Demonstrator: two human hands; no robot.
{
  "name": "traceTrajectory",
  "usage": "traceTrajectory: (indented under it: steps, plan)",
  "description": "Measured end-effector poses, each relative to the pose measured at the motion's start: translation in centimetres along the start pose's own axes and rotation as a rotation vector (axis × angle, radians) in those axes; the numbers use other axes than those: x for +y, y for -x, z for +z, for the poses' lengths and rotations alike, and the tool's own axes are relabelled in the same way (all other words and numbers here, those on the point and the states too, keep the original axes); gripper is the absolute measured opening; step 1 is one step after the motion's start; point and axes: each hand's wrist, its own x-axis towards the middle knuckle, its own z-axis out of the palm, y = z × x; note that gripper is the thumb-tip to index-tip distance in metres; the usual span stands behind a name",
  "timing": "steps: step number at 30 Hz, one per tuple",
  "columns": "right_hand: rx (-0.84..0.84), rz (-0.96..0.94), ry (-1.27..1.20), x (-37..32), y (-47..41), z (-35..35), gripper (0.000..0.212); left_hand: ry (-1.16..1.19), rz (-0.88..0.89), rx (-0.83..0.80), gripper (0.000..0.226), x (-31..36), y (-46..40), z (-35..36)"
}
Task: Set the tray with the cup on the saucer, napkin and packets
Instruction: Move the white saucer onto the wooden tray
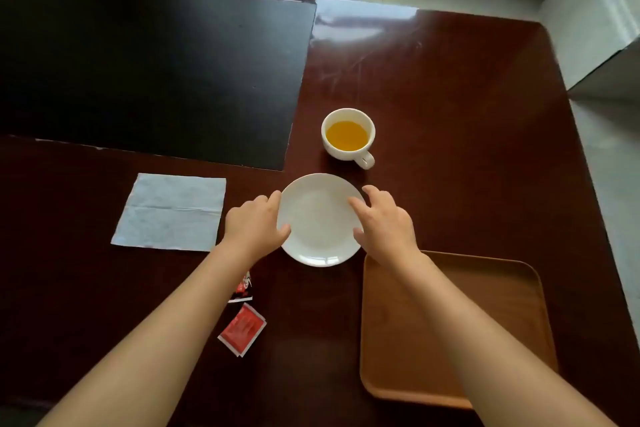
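Two bare forearms reach in from the near edge. Beneath the right one lies the wooden tray (512,305), rounded at its corners, with nothing on the part that shows. Beside the left forearm, two red packets (242,329) with white edges lie on the dark glossy desk (467,114), one partly hidden under the arm.

The left hand (254,227) and the right hand (386,225) meet at the saucer (318,218), a plain white round dish with a shallow rim, resting on the desk just beyond the tray's far left corner. Each hand's fingers (356,204) are spread and curled onto its opposite edges, thumbs near the front rim; whether they grip it or only touch it cannot be told.

Just past the saucer stands the white cup (348,135), holding orange-yellow liquid, its handle turned toward the saucer. A pale, unfolded napkin (169,211) lies flat to the left, near a black mat (156,73).
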Motion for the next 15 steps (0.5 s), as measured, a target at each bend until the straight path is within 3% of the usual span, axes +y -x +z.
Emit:
traceTrajectory:
  steps: [4, 8, 12, 15]
  plan:
    - [-0.043, 0.016, -0.023, 0.4, -0.5, 1.2, 0.064, -0.003, -0.053, -0.061, 0.062, -0.1, -0.1, 1.0]
    - [-0.12, 0.075, -0.113, 0.7, -1.4, 1.7, 0.06, 0.056, -0.088, -0.056, 0.063, -0.2, -0.3, 2.0]
    - [-0.161, 0.099, -0.229, 0.7, -1.6, 2.1, 0.038, 0.351, -0.186, -0.07, 0.051, -0.1, -0.5, 2.6]
    - [-0.138, 0.132, -0.358, 0.5, -1.8, 2.4, 0.04, 0.634, -0.235, -0.056, 0.052, 0.0, -0.8, 3.1]
